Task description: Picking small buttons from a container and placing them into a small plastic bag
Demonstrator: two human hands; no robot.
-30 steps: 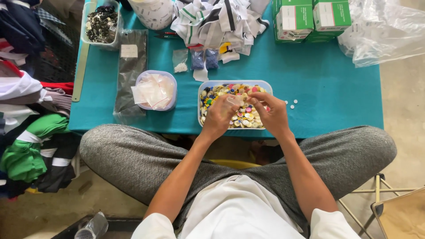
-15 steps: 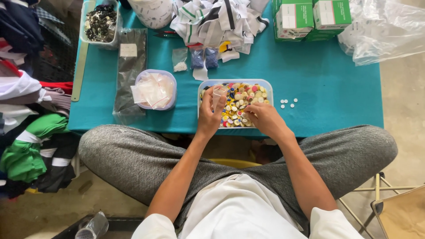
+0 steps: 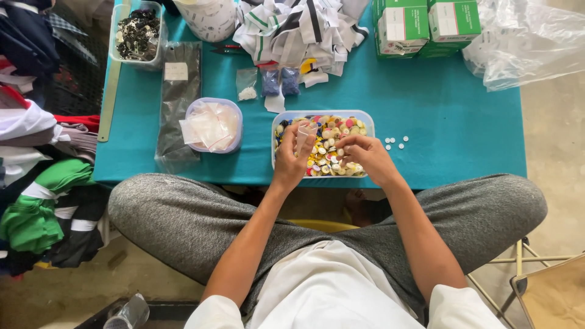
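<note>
Both hands work over the clear rectangular plastic tub (image 3: 368, 122) of mixed coloured buttons (image 3: 326, 137), which sits at the near edge of the teal worktop (image 3: 451, 122). Held upright over the tub's left half, the left hand (image 3: 292, 161) pinches a small clear plastic bag (image 3: 303, 135) between thumb and fingers. Over the tub's right half, the right hand (image 3: 365, 155) curls its fingertips down into the pile; whether it has a button pinched I cannot tell.

To do this picking well, it seems best to keep the bag's mouth open and low over the tub, so anything dropped falls back in, and to lift one button at a time with fingertips rather than scooping.

Just right of the tub lie a few loose white buttons (image 3: 395, 143). To the tub's left stands a round lidded container of clear bags (image 3: 212, 125), and beyond it a heap of striped fabric scraps (image 3: 298, 27).
</note>
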